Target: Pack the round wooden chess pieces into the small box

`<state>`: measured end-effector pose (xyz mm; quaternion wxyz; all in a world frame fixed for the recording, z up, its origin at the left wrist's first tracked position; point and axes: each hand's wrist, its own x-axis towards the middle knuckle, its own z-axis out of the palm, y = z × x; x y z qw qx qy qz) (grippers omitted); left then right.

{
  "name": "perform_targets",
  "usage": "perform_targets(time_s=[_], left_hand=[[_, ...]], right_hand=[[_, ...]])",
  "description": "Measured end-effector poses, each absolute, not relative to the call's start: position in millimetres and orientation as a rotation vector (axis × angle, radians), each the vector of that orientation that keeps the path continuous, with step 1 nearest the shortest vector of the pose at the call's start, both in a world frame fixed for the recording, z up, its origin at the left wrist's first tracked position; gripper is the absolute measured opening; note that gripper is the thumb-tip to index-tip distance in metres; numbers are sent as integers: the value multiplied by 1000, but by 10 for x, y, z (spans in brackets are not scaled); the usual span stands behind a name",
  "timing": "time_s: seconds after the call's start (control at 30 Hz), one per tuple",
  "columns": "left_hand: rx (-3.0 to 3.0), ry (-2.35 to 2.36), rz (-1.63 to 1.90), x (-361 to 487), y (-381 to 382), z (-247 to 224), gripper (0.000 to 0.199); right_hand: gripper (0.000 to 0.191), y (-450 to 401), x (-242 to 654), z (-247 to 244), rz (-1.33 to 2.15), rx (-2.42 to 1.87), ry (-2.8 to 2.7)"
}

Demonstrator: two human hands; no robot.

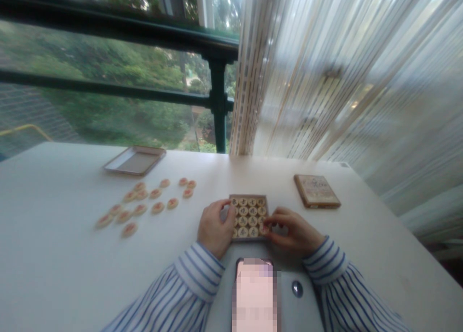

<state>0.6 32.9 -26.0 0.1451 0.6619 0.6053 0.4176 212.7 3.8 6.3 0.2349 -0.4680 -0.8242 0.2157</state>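
Observation:
A small square box (249, 196) lies on the white table in front of me, filled with rows of round Chinese chess pieces (253, 211) with black characters. Along the box's left side, my left hand (217, 228) grips the edge between thumb and fingers, covering part of the left column. At the lower right corner of the box, the thumb and fingertips of my right hand (294, 230) pinch a chess piece (264, 227), partly hidden by the fingers. Left of the box, several loose pieces with red characters (158, 207) are scattered on the table.
An open shallow tray (135, 161) sits at the back left. A flat box with a printed cover (317, 191) lies on the right. Nearest me are a phone (255, 293) with a blurred screen and a dark oval object (297, 289). Behind the table (65, 187) are a railing and string curtain.

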Motion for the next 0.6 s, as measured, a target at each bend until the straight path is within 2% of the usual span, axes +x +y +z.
perform_targets(time_s=[0.6], left_hand=[[1905, 1734, 1194, 9, 321, -227, 27]], right_hand=[[22, 33, 2129, 93, 630, -1292, -2295]])
